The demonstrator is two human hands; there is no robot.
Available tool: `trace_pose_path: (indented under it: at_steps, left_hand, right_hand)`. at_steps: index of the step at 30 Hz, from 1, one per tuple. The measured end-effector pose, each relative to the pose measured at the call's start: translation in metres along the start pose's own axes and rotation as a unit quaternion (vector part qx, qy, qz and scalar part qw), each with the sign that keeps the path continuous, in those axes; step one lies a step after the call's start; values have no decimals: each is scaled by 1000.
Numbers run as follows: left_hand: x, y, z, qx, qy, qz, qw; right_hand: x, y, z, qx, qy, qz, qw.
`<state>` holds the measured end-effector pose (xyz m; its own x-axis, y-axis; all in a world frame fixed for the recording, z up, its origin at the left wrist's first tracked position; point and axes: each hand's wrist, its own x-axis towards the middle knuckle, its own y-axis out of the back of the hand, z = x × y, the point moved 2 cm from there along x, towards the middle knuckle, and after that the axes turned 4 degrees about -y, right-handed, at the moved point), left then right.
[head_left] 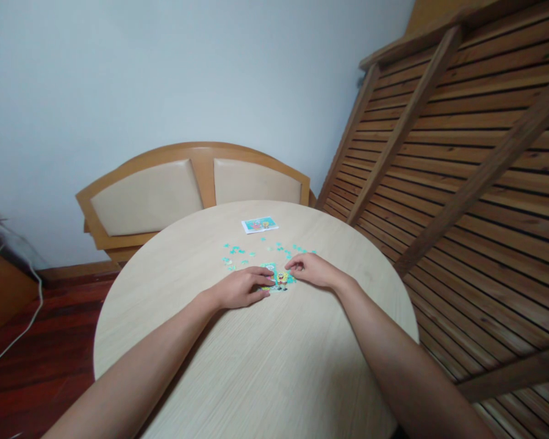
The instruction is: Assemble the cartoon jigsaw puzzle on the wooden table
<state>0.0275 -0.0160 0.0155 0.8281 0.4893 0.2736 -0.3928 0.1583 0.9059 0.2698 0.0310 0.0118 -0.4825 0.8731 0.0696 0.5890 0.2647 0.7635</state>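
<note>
A partly joined jigsaw puzzle (282,279) with a yellow cartoon figure on teal lies on the round table (274,360). My left hand (246,286) rests flat over its left side, fingers stretched out, hiding part of the picture. At the puzzle's upper right edge is my right hand (312,269), thumb and fingertips pinched together. Whatever sits between those fingertips is too small to make out. Beyond both hands, several loose teal puzzle pieces (235,250) are scattered, some of them close to the right hand.
A small printed picture sheet (260,225) lies toward the table's far side. Behind the table stands a wooden headboard (202,174) with cream panels. Slatted wooden frames (439,152) lean along the right. A white cable (40,299) hangs at the left above the dark red floor.
</note>
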Motion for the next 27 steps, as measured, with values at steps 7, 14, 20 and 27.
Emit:
trace_pose_path:
  at_steps: [7, 14, 20, 27]
  left_hand:
    - [0, -1, -1, -9, 0, 9, 1000]
    - [0, -1, 1, -5, 0, 2, 1000]
    - [-1, 4, -3, -14, -2, 14, 1000]
    - [-23, 31, -46, 81, 153, 100, 980]
  right_hand:
    - [0, 1, -1, -4, 4, -2, 1000]
    - [-1, 1, -2, -3, 7, -5, 1000]
    - [0, 7, 8, -7, -14, 53, 998]
    - [-2, 25, 25, -87, -81, 155, 981]
